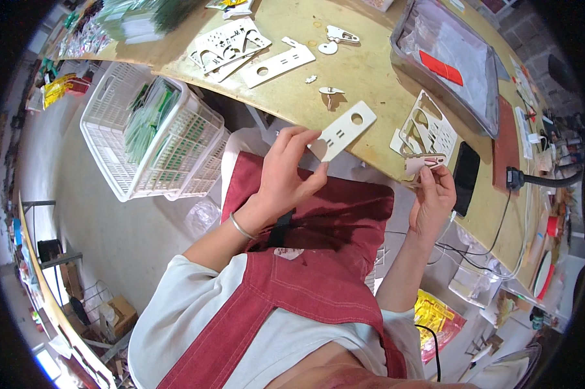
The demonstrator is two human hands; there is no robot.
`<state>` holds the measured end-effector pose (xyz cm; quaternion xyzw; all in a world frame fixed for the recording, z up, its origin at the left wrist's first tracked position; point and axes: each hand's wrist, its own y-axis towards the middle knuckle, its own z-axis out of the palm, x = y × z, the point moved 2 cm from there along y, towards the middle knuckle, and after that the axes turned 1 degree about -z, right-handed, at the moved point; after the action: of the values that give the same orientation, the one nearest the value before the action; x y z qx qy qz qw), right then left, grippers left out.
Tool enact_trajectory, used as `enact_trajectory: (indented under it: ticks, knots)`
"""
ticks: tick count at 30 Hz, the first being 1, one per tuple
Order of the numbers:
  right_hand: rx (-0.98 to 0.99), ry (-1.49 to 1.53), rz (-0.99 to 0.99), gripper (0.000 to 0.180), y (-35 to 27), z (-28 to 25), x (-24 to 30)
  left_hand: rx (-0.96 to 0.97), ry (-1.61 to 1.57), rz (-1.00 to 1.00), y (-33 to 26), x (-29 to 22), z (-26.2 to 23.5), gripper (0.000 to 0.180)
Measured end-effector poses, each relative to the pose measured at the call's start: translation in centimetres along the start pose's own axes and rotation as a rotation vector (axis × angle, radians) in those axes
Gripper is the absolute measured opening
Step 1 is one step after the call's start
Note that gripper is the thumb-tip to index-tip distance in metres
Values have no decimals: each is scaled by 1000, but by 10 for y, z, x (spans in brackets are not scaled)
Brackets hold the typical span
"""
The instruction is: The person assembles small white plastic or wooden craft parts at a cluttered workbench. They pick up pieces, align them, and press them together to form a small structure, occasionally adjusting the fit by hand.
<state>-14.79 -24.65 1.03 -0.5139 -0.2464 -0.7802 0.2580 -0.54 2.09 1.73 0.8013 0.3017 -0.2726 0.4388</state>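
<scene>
My left hand [284, 170] has its fingertips and thumb at the near end of a flat white panel [347, 128] with a round hole and small slots. The panel reaches over the table's front edge. My right hand [433, 201] pinches a small pale flat piece [426, 163] with a reddish mark between thumb and fingers. Just beyond it, a cut-out sheet [428, 128] with several openings lies on the table. A small oval piece [331, 91] and a tiny toothed piece [311, 79] lie farther off.
More cut-out sheets [233, 45] and a second slotted panel [278, 66] lie at the back. A metal tray [399, 48] with a red packet [441, 67] stands at right, near a black phone [466, 178]. White crates [185, 146] sit left, below the table.
</scene>
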Motion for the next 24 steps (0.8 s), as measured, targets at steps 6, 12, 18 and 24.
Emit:
enact_trajectory:
  ticks: [6, 12, 18, 24]
  knots:
    - [0, -6, -22, 23, -1, 2, 1, 6, -75, 32, 0, 3, 25, 53]
    - [-50, -48, -30, 22, -3, 6, 1, 55, -403, -155, -12, -6, 38, 35]
    - [-74, -133, -37, 23, -2, 9, -1, 240, -882, -858, -22, 18, 42, 21]
    - [-77, -308, -62, 22, -6, 31, 15, 385, -1042, -873, -18, 16, 57, 29]
